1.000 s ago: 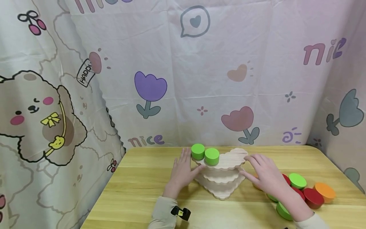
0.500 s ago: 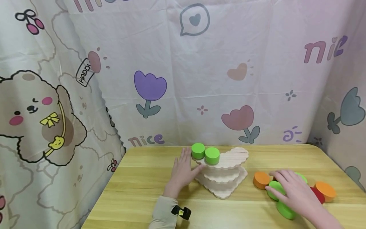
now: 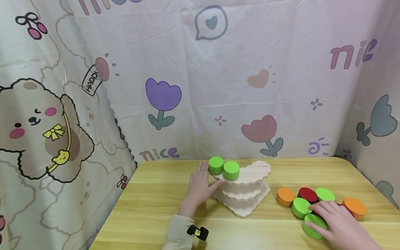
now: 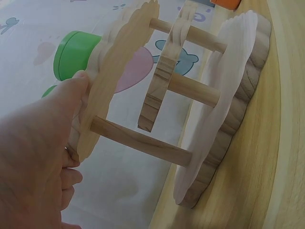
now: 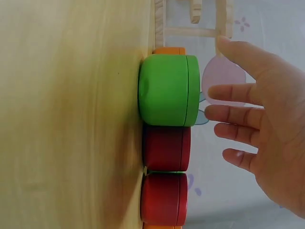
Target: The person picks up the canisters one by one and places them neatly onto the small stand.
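Observation:
A pale wooden tiered stand [image 3: 254,173] with scalloped boards and round posts stands at the middle of the table. Two green round lidded pieces [image 3: 231,170] sit on the left of its top board. My left hand [image 3: 198,189] holds that board's left corner; the thumb [image 4: 76,83] lies at the edge and the fingers curl low on the other side. On the right, my right hand [image 3: 339,222] hovers over a cluster of round pieces, fingers relaxed and holding nothing. Nearest it is a green piece [image 5: 167,90], with a gap to the fingertips in the right wrist view.
Also in the cluster are a dark red piece [image 3: 307,195], an orange piece [image 3: 285,196], another orange one [image 3: 355,208] and more green ones [image 3: 325,194]. A printed curtain [image 3: 200,132] hangs right behind the wooden table [image 3: 147,215].
My right hand has left the stand's right side and moved right and toward me, over the round pieces. The left hand and the stand have stayed put.

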Demonstrator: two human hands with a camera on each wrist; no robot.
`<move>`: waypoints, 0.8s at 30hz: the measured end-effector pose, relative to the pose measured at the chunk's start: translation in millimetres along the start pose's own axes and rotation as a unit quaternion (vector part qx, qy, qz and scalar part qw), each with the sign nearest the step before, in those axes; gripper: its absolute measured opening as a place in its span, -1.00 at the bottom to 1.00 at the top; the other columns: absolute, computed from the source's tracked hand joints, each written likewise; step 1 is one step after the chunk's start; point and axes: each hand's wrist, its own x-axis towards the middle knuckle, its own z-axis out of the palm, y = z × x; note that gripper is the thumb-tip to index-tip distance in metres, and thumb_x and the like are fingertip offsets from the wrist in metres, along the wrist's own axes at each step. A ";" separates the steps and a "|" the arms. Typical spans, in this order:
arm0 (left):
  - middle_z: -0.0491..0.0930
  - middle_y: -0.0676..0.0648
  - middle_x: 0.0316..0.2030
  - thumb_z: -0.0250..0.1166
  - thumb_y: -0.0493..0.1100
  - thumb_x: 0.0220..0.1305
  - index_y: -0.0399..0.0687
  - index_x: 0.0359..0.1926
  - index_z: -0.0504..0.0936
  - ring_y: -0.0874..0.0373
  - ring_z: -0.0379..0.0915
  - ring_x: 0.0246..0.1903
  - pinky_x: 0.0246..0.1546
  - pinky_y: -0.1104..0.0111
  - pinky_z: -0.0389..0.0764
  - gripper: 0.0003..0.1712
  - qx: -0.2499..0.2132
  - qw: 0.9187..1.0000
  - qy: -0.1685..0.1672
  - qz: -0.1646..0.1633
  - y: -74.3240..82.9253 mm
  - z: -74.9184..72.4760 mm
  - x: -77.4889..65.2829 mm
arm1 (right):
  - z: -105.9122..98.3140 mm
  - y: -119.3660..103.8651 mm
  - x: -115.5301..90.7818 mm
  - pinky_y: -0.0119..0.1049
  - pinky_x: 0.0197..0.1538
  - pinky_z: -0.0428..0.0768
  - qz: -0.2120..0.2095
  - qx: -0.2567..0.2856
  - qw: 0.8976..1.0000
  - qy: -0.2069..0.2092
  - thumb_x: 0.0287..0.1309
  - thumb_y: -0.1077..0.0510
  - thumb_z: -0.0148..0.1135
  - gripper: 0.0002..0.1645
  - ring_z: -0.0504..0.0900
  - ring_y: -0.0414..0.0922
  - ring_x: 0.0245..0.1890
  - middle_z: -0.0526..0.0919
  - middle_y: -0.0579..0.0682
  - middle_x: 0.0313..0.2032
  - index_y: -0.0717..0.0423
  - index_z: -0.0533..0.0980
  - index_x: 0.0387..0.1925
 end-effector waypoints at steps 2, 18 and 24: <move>-0.24 -0.07 0.56 -0.11 0.63 0.16 -0.07 0.55 -0.17 0.00 -0.36 0.56 0.51 -0.12 -0.18 0.22 -0.001 1.000 -0.001 -0.001 0.0 0.0 -0.2 | 0.7 1.5 -1.0 0.00 -0.05 0.50 0.008 0.000 1.000 -0.019 -0.06 -0.42 0.34 -0.42 0.50 -0.08 -0.10 0.59 -0.22 -0.22 -0.09 0.61 -0.20; -0.24 -0.07 0.56 -0.13 0.64 0.15 -0.05 0.56 -0.19 0.01 -0.36 0.56 0.51 -0.11 -0.17 0.23 0.001 1.000 -0.001 0.000 -2.2 1.3 0.7 | 10.1 13.9 -7.7 -0.11 -0.11 0.44 -0.033 -0.044 0.999 0.003 -0.46 -0.59 0.40 -0.19 0.49 -0.12 -0.10 0.53 -0.30 -0.22 -0.13 0.61 -0.25; -0.24 -0.07 0.56 -0.14 0.64 0.15 -0.06 0.56 -0.17 -0.01 -0.35 0.56 0.51 -0.12 -0.16 0.23 0.002 1.000 0.001 0.002 -2.4 2.3 0.6 | 9.7 18.4 -5.4 0.00 -0.04 0.50 -0.016 -0.038 0.997 -0.070 -0.49 -0.55 0.43 -0.15 0.49 -0.05 -0.05 0.54 -0.21 -0.16 -0.10 0.60 -0.19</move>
